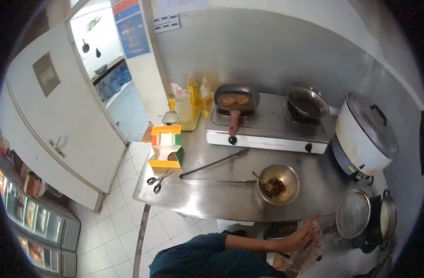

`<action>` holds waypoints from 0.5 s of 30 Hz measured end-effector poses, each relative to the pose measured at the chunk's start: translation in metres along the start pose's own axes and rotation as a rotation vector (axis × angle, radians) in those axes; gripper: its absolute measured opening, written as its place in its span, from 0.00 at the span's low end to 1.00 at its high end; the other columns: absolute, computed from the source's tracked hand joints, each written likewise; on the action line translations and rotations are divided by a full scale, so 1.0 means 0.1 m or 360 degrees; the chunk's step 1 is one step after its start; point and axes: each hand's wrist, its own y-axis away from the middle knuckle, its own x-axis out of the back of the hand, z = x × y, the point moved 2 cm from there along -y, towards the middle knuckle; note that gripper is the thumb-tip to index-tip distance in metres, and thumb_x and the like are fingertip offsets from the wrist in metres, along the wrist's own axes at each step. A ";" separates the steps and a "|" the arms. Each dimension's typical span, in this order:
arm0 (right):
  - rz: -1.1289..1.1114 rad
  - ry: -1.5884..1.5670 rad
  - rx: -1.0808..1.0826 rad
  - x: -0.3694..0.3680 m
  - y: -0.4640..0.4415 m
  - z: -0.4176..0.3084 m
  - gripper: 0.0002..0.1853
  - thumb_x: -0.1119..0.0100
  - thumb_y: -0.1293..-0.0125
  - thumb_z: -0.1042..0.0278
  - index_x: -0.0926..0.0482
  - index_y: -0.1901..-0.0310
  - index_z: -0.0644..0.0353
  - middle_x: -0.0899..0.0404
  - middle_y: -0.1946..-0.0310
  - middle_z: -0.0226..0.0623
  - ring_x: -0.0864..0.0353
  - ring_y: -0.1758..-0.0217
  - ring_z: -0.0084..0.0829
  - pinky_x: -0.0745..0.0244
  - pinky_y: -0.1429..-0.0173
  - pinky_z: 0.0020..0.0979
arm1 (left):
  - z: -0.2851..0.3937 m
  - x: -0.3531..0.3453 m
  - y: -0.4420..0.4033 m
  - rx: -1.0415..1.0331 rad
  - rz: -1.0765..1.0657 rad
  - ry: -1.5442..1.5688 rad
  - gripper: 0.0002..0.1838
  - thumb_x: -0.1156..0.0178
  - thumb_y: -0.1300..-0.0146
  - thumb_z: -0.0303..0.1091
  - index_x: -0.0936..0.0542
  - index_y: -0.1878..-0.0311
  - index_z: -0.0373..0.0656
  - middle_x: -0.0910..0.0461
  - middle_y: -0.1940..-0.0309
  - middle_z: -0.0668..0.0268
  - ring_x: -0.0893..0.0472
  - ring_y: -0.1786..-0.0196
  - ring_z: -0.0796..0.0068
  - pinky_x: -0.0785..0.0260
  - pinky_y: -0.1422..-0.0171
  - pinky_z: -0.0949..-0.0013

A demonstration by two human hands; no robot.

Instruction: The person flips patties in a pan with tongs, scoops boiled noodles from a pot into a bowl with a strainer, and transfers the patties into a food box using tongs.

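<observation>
My left hand (pixel 305 237) is closed on a clear, crumpled plastic bag (pixel 311 255) at the counter's front edge. A reddish bit shows at the bag's top. Low in the view, my right hand (pixel 280 263) is partly covered by the plastic, and its fingers are hard to make out. Just beyond the hands stands a steel mixing bowl (pixel 293 178) with dark brown sauce and a spoon (pixel 257 176) in it. To the right of my left hand is a round mesh strainer (pixel 353 214), beside a dark pot (pixel 388 215) with pale contents.
A gas stove (pixel 267 139) carries a grill pan (pixel 225 111) with two brown patties and a dark wok (pixel 309 103). A large rice cooker (pixel 360 134) stands right. Tongs (pixel 214 164), scissors (pixel 157 181), an open carton (pixel 163 163) and oil pouches (pixel 193 95) are on the left.
</observation>
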 end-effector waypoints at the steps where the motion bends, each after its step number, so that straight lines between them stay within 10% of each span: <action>1: 0.0037 0.0199 0.0040 -0.06 -0.06 0.05 0.25 0.68 0.40 0.49 0.48 0.47 0.59 0.48 0.53 0.34 0.49 0.50 0.28 0.53 0.48 0.30 | 0.05 0.06 -0.02 -0.0002 -0.0018 -0.0088 0.24 0.69 0.38 0.43 0.55 0.43 0.41 0.42 0.80 0.69 0.41 0.75 0.79 0.45 0.65 0.73; 15: 0.0616 0.1555 0.1000 -0.76 -0.60 0.62 0.21 0.62 0.42 0.49 0.35 0.57 0.59 0.36 0.74 0.30 0.36 0.72 0.24 0.38 0.67 0.26 | 0.95 1.25 0.03 0.0078 -0.0466 -0.1056 0.21 0.62 0.40 0.41 0.44 0.47 0.39 0.34 0.62 0.55 0.31 0.63 0.62 0.40 0.56 0.64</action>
